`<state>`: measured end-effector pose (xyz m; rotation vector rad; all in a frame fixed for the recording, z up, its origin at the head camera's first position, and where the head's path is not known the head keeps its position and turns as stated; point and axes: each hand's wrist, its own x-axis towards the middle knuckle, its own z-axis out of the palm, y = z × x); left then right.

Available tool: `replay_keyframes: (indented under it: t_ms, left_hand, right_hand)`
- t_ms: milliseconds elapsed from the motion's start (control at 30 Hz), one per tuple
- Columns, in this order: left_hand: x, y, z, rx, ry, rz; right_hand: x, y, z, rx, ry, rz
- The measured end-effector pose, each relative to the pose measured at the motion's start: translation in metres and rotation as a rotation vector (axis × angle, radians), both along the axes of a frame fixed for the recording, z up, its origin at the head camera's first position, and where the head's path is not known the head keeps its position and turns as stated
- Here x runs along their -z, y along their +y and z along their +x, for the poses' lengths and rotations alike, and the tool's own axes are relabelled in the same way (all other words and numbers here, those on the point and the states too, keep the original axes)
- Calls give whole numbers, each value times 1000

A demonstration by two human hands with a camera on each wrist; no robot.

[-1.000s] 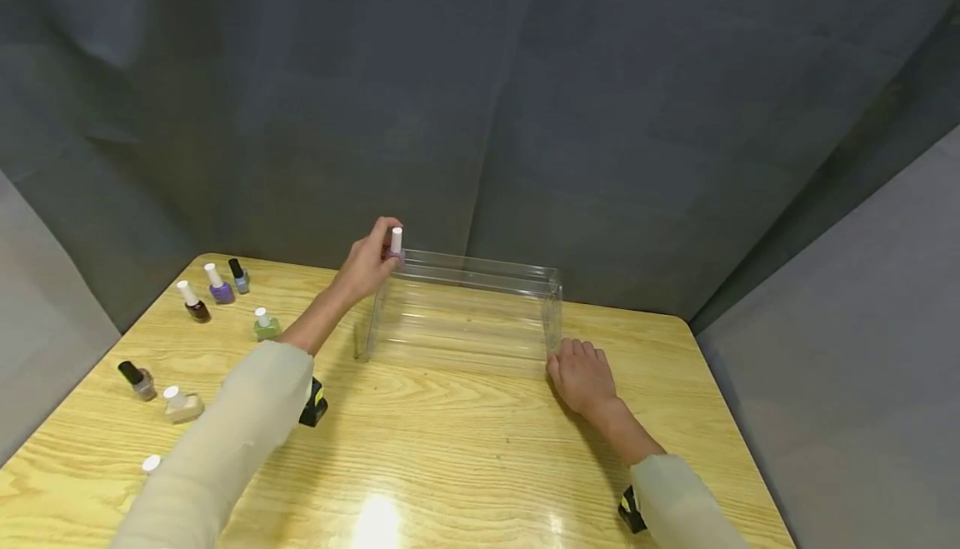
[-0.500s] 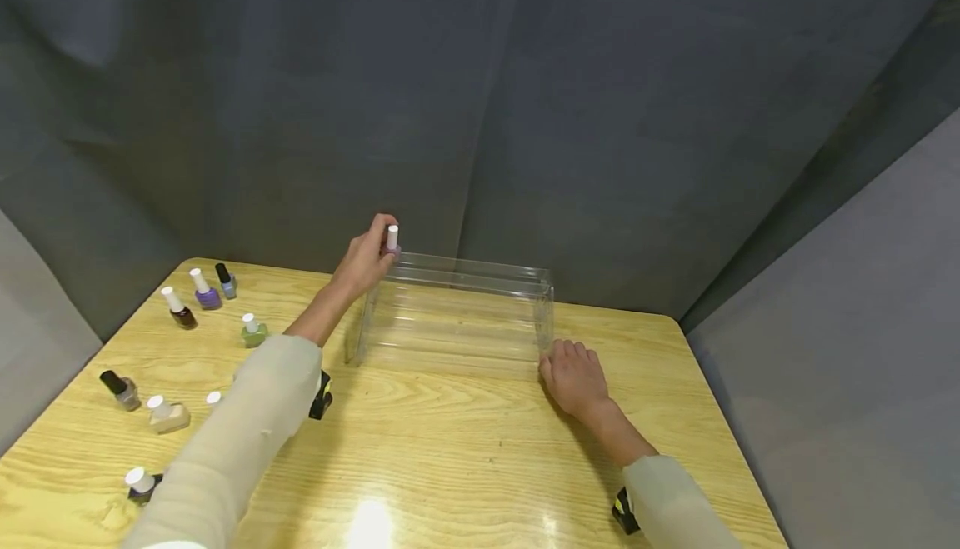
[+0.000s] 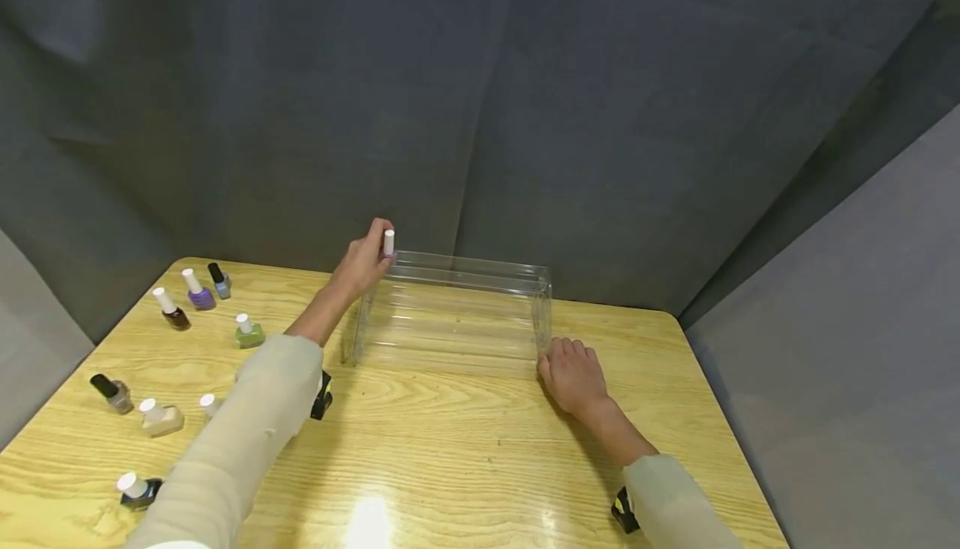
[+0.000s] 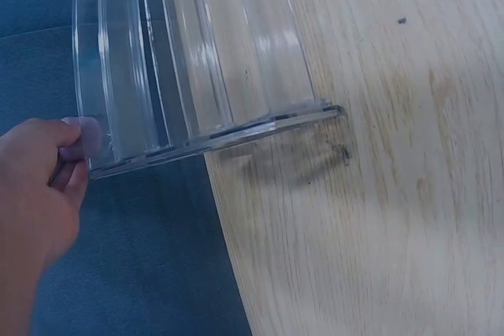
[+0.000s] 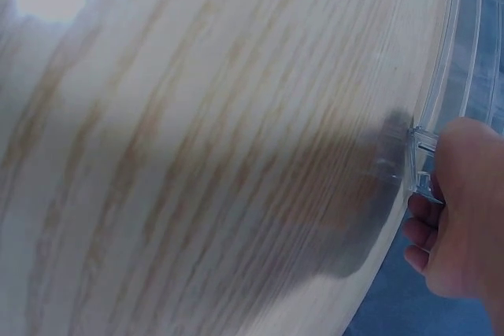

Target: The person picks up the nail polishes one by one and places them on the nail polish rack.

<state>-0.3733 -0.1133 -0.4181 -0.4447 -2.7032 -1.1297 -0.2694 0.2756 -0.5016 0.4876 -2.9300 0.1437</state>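
Observation:
A clear acrylic tiered rack (image 3: pixel 472 285) stands near the back of the table. At its top left end my left hand (image 3: pixel 358 267) pinches a pale purple nail polish bottle (image 3: pixel 389 243) with a white cap, upright. In the left wrist view, the fingers of the left hand (image 4: pixel 35 186) are right at the end of the top tier, and the rack's side panel (image 4: pixel 228 139) runs beside them. My right hand (image 3: pixel 576 378) grips the rack's lower right front corner. The right wrist view shows its fingers curled at the clear corner piece (image 5: pixel 421 164).
Several nail polish bottles stand or lie on the left, among them a purple one (image 3: pixel 201 297), a green one (image 3: pixel 250 333), a cream one (image 3: pixel 162 421) and a dark one (image 3: pixel 141 492). A dark curtain (image 3: pixel 450 99) hangs behind the wooden table (image 3: pixel 435 466).
The left hand has lowered the nail polish bottle slightly at the rack's top left end. The right hand stays on the corner. The head view has shifted a little.

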Motion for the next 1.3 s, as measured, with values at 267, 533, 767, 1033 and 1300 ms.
replay_keyframes:
  t_ms: [267, 533, 767, 1033, 1300]
  left_hand:
    - [1, 1, -1, -15, -18, 20]
    - [-1, 2, -1, -22, -38, 25]
    - [-5, -6, 0, -30, -84, 63]
    - [-13, -23, 7, -18, -109, 47]
    - [-22, -37, 18, 10, -95, 75]
  right_hand:
    - [-1, 0, -1, 9, -5, 18]
    - [-1, 1, -2, 5, -10, 22]
    - [0, -1, -4, 7, 4, 30]
    - [0, -1, -5, 1, 7, 17]
    - [-2, 1, -10, 23, -25, 48]
